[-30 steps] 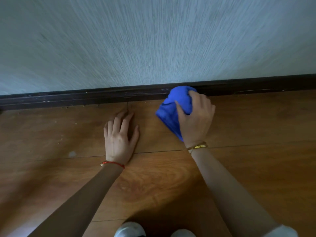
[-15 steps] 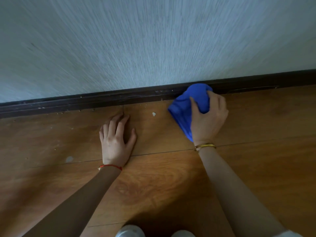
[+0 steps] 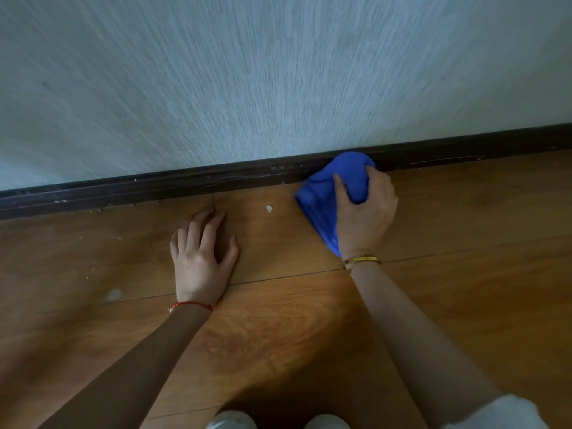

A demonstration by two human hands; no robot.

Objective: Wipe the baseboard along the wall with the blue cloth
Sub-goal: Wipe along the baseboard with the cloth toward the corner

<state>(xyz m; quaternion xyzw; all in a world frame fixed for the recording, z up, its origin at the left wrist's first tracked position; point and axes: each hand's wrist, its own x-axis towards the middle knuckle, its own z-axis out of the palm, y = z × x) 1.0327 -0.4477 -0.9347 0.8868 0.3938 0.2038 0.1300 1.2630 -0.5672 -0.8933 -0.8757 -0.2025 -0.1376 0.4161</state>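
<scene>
Head view, right hand (image 3: 363, 218) gripping blue cloth (image 3: 328, 193), baseboard (image 3: 185, 185)

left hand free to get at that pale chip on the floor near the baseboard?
Probably yes. The left hand rests flat on the floor, holding nothing, and only bare floor lies between it and the pale chip. The blue cloth sits further right.

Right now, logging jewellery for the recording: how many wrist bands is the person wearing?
2: a red string bracelet on the left wrist, a gold bangle on the right wrist. The undersides of both wrists are hidden.
</scene>
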